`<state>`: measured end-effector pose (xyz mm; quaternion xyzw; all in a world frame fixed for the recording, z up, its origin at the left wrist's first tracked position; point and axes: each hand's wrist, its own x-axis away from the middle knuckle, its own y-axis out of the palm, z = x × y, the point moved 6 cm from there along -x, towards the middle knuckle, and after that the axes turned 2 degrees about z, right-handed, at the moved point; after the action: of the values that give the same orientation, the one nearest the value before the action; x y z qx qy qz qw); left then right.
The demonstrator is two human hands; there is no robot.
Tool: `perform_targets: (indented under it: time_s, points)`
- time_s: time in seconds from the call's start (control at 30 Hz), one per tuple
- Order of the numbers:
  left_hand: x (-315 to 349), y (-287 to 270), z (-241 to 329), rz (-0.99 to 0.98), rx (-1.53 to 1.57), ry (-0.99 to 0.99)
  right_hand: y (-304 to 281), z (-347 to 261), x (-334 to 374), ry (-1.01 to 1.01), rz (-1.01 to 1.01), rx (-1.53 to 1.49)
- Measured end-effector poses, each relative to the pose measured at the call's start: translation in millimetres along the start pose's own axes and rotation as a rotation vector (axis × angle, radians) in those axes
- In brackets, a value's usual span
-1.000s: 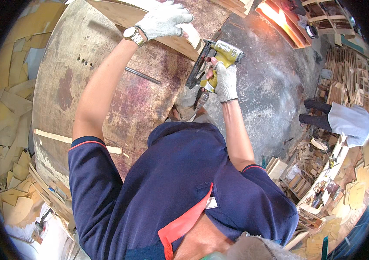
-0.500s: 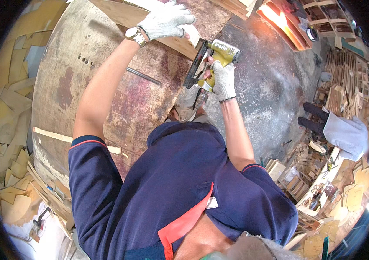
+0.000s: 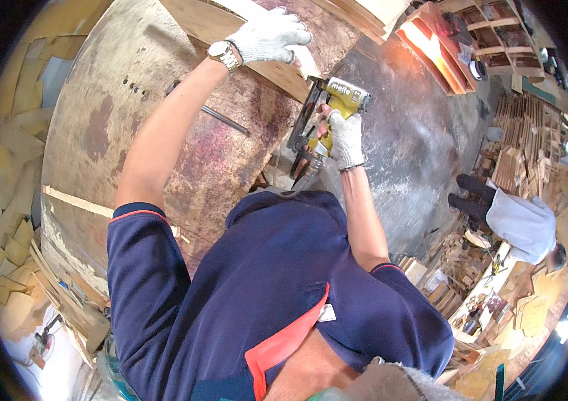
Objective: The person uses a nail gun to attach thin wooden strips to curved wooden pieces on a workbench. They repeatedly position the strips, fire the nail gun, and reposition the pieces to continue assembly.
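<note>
My left hand [image 3: 269,38], in a white knit glove with a wristwatch above it, is closed over a pale wooden strip [image 3: 306,61] at the end of a brown wooden board [image 3: 274,75]. Its thumb presses on the strip; the fingers' far side is hidden. In my right hand [image 3: 346,139], also gloved, is a yellow-green nail gun [image 3: 346,95], gripped by its handle. The gun's dark magazine stands close to the strip's near end, and a hose fitting hangs below the handle. I cannot tell whether the gun touches the wood.
A metal rod [image 3: 225,120] lies on the stained worktable [image 3: 100,127]. Wooden panels [image 3: 364,17] are stacked at the far edge, beside an orange-lit wooden box [image 3: 434,47]. To the right, another person [image 3: 521,224] bends near wood scraps. Sheet offcuts [image 3: 13,180] pile up at left.
The whole view has shifted slightly. My left hand has moved a little to the right with the strip, and the nail gun sits slightly lower. Both grips look the same.
</note>
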<state>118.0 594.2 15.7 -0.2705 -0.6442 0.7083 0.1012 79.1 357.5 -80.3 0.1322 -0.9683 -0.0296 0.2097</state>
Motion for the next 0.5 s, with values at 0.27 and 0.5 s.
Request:
perform_targets:
  time_s: [0.27, 0.5]
  points:
    - [55.9, -5.7, -14.5, 0.677, 0.02, -0.922, -53.0, -38.6, -37.6, -0.216, -0.015, 0.075]
    - [61.9, 6.8, 11.8, 0.946, 0.408, -1.282, -134.4, -56.9, -118.1, -0.214, -0.089, 0.331]
